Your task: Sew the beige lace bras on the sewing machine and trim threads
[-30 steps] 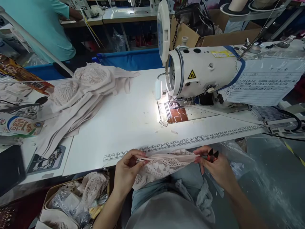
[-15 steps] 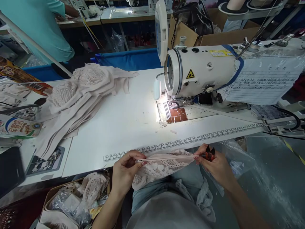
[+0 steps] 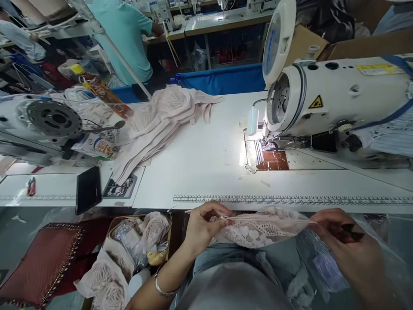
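Note:
Just in front of the table edge, a pale pink lace garment is stretched between my two hands above my lap. My left hand pinches one end of its edge between thumb and fingers. At the other end, my right hand grips the edge with its fingertips. Small dark-bladed thread snips rest in that same hand, blades pointing outward; their handles are mostly hidden by the fingers. The stretched edge runs nearly level, with the lace hanging below it.
Beyond the ruler strip stands a lit sewing machine. Pale garments lie piled at left, near a phone and a bottle. A box of lace pieces sits below. A person in turquoise sits beyond.
The view has swung left, bringing another machine and a red cushion into sight. Both hands still hold the stretched lace garment; the snips in my right hand appear turned and blurred.

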### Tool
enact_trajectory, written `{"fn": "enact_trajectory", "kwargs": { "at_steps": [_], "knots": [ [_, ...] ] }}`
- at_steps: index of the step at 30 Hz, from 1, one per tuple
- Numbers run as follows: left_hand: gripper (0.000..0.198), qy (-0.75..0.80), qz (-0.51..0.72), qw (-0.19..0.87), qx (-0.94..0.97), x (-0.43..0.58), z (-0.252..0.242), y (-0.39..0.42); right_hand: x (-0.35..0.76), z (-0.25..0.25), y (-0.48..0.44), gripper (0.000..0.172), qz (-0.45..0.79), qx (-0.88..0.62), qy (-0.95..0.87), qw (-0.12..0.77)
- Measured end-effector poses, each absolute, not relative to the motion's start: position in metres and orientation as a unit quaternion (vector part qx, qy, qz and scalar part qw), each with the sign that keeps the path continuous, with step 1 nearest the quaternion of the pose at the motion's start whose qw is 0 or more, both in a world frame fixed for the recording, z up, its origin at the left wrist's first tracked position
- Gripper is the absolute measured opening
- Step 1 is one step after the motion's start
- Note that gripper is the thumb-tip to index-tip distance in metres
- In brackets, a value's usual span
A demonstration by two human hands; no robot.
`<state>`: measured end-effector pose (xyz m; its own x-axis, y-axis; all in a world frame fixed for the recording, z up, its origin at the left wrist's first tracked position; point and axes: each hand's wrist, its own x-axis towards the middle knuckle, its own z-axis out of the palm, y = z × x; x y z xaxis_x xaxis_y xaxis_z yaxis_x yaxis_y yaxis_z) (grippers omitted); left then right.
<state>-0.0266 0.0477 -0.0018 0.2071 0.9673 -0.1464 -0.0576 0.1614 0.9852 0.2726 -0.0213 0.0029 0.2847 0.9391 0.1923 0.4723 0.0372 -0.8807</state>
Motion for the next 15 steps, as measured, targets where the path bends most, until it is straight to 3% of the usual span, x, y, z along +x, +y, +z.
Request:
{"fn": "enact_trajectory", "kwargs": {
  "at_steps": [4,6,9,12,15],
  "knots": [
    [0.021,0.46,0.399,0.622,0.491,-0.014,0.002,0.035,0.242,0.003,-0.021,0.02,0.147,-0.589,-0.669,0.428],
    [0.022,0.453,0.392,0.633,0.49,-0.009,0.0,0.03,0.226,0.0,-0.018,0.012,0.115,-0.546,-0.735,0.385],
    [0.018,0.431,0.375,0.631,0.524,-0.009,-0.002,0.03,0.213,0.002,-0.017,0.013,0.07,-0.512,-0.752,0.408],
    [0.014,0.359,0.274,0.602,0.659,-0.02,0.004,0.038,0.213,0.015,-0.024,0.017,0.078,-0.454,-0.784,0.417],
    [0.009,0.273,0.136,0.509,0.805,-0.039,0.02,0.046,0.214,0.029,-0.033,0.018,0.142,-0.415,-0.825,0.355]
  ]
}}
